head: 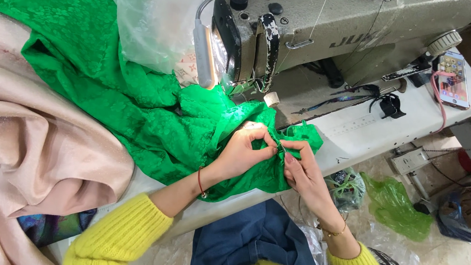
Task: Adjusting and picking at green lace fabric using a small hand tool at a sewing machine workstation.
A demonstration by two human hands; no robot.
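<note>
Your left hand (pixel 242 151) pinches the green fabric (pixel 156 118); your right hand (pixel 297 164) grips a small dark tool (pixel 281 147), possibly snips, beside the sewing machine (pixel 329 36).

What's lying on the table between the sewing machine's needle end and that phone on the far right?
In the head view, between the sewing machine and the phone lie dark ribbon-like scraps and a small black clip-like piece on the white table.

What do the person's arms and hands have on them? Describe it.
Both arms wear ribbed, bright yellow knit sleeves pushed back from the wrists. The left hand has a thin red cord bracelet at its wrist; the right hand has a fine gold-coloured chain bracelet. The hands themselves are bare, without gloves.
</note>
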